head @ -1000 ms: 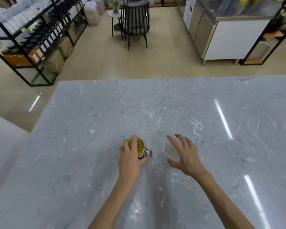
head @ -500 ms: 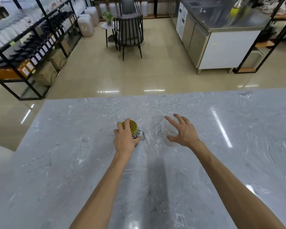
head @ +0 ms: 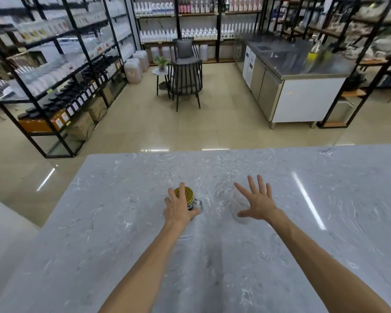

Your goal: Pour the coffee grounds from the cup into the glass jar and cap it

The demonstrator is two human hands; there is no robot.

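left grip: i am wrapping my left hand (head: 178,211) around the glass jar (head: 193,203), fingers curling over the gold lid (head: 185,193) and thumb pressing the side; this grip is closed on the jar.
right grip: i am holding my right hand (head: 256,203) spread wide, fingers apart and gripping nothing, hovering just over the clear cup (head: 239,208).
jar: it is standing upright on the counter (head: 122,233), near the middle, with the lid sitting on top; i cannot tell how tightly the lid is seated.
cup: it is resting on the counter just to the right of the jar, apart from it; it looks pale and nearly see-through, and i cannot tell whether any grounds are inside.
step in hand: judging from the lid on the jar and the open right hand, i am either finishing the capping or about to start by opening; i cannot tell which.
doing it well: i am keeping the jar pinned flat to the counter so it is not skidding on the polished marble, and any twisting should be coming from the fingers on the lid, not the wrist.
around: the counter near the two items is carrying nothing else; beyond its far edge a chair (head: 185,80), stocked shelves (head: 61,71) and a steel cabinet (head: 291,86) are standing well apart.
in the way: nothing is blocking either hand; the light cup is the thing most likely to be knocked over.
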